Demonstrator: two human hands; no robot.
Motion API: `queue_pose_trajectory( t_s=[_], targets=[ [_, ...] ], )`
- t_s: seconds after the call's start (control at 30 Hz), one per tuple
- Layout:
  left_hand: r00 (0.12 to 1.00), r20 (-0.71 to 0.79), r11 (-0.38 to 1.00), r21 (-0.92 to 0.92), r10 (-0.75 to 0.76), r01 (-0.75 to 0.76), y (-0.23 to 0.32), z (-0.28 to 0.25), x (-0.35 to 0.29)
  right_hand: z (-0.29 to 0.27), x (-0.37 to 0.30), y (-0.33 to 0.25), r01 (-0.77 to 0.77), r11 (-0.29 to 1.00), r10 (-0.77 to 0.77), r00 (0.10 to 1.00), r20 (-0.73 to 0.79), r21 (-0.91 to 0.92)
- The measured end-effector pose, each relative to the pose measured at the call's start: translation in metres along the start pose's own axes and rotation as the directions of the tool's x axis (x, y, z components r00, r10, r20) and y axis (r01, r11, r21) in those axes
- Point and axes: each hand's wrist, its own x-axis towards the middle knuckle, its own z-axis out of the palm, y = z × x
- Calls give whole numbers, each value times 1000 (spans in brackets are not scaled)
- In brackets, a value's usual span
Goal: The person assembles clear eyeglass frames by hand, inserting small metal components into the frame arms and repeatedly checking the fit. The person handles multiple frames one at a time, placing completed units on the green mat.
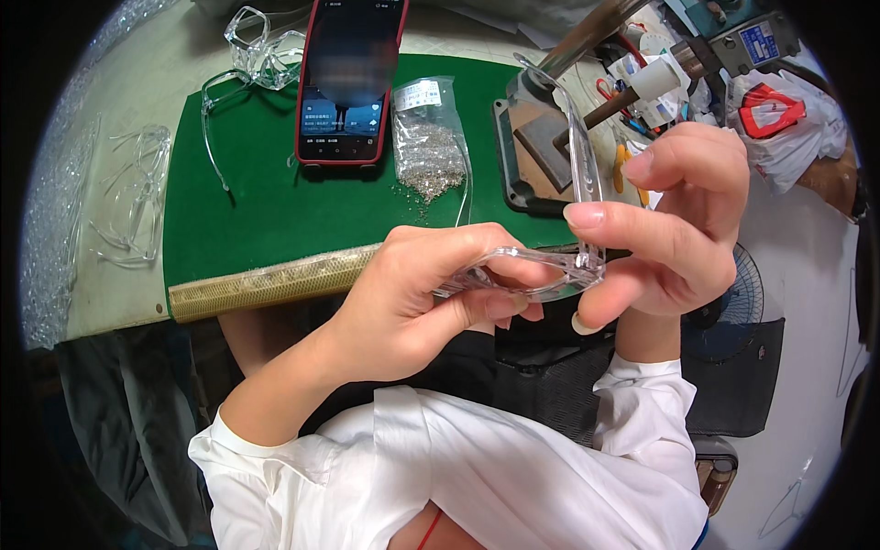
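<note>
A clear plastic eyeglass frame (584,170) is held in front of me, one temple arm pointing up and away. My left hand (403,298) is closed around the front of the frame, thumb on the near side and fingers behind and through the rim. At the hinge corner, the thumb and index finger of my right hand (687,215) close on the frame, while its other fingers curl loosely above. Beyond my hands, a small clear bag (427,137) of tiny metal parts lies on the green mat (247,197), some parts spilled at its mouth.
A phone in a red case (341,87) stands propped behind the mat. More clear eyeglass frames (261,60) lie at the back left. A machine with a dark base (504,151) stands at the right. Gold textured edging (266,286) lines the table front. Bubble wrap (60,211) hangs far left.
</note>
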Motion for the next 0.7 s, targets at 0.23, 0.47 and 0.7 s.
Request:
queue_pose_trajectory(
  t_s=[0.23,0.47,0.7],
  targets=[
    [997,73,993,-111,-38,46,3,-1,2,4,4,2,-15,997,17,999,-29,70],
    [996,66,984,-167,-56,67,6,1,2,3,5,0,-27,998,30,998,-50,60],
    [996,69,984,-165,-56,67,5,0,1,4,4,2,4,999,-2,998,-55,42]
  ],
)
